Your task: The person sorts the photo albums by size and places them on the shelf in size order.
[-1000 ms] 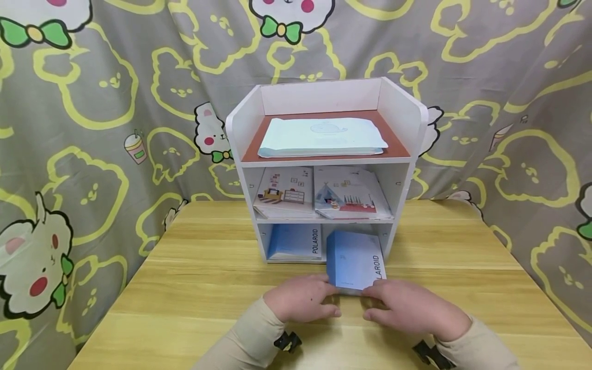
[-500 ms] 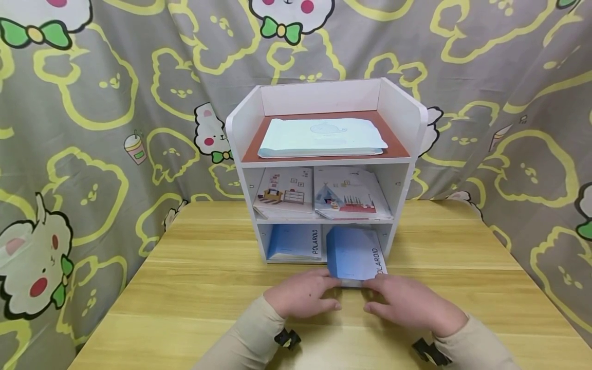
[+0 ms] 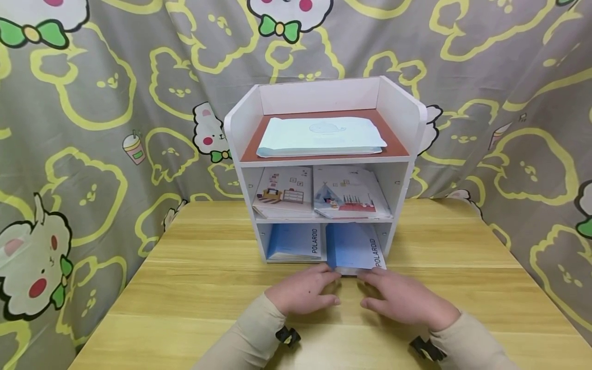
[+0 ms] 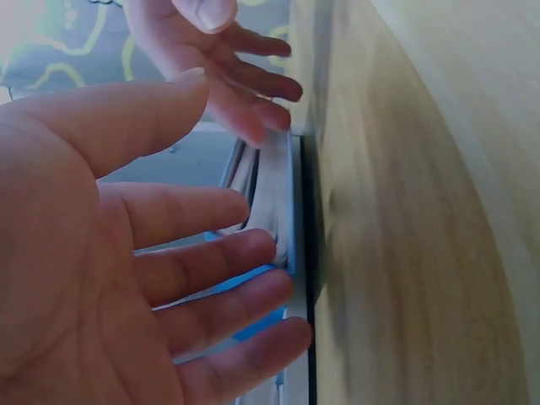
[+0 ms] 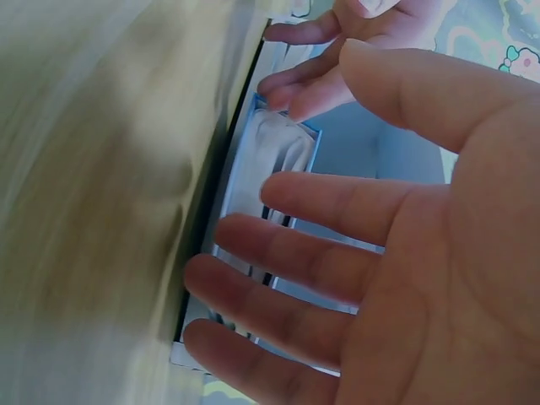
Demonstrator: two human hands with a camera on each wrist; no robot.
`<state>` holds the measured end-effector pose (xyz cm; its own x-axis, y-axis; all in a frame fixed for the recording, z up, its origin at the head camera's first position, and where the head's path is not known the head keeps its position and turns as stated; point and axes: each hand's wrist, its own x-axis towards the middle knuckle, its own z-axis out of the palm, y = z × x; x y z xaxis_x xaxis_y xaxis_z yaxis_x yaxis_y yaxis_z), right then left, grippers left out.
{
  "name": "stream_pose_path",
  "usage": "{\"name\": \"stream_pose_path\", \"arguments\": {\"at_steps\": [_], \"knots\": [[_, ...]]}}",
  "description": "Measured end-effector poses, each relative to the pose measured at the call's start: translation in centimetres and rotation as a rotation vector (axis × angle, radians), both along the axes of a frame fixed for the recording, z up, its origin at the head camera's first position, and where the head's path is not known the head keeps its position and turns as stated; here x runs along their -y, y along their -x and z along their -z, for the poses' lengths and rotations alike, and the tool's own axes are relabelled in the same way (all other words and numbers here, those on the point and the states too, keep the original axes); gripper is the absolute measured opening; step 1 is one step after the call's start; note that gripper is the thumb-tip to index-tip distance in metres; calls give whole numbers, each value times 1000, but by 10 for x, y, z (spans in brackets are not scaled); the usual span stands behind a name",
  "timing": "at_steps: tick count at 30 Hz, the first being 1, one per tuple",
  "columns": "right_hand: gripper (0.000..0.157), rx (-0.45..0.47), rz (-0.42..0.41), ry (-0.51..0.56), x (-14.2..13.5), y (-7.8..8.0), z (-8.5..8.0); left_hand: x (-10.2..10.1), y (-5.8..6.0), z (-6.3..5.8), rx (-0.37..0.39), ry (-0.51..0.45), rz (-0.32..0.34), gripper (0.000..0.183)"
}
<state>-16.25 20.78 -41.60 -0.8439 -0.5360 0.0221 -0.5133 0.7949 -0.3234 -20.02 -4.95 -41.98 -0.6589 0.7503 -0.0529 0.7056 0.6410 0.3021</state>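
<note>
A blue-and-white book (image 3: 355,247) printed POLAROID lies flat, mostly inside the lower right compartment of a white shelf unit (image 3: 324,163), its near edge jutting out a little. My left hand (image 3: 306,289) touches the left of that near edge with straight, spread fingers. At the right corner, my right hand (image 3: 403,297) does the same. In the left wrist view the fingers (image 4: 228,261) stand in front of the pale page edges (image 4: 272,194). A similar POLAROID book (image 3: 296,240) sits in the lower left compartment.
Illustrated books (image 3: 283,191) lie in two piles on the middle shelf. On the top shelf rests a pale packet with a whale drawing (image 3: 321,136). The unit stands on a wooden table (image 3: 199,267), before a patterned curtain (image 3: 152,67).
The right-hand POLAROID book has slid back, deeper into the lower compartment. Both hands have moved forward with it, fingers at its near edge.
</note>
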Motion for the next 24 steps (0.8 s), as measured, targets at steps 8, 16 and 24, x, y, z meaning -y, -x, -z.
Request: {"name": "stream_pose_path", "arguments": {"at_steps": [8,16,24], "knots": [[60,-3,8,14,0,5,7,-2,5,7,-14,-12,-20,58],[60,1,22,23,1,9,16,-4,11,16,-1,-38,-1,50],[60,-13,38,51,-1,17,21,-5,18,23,2,-47,-2,49]]}}
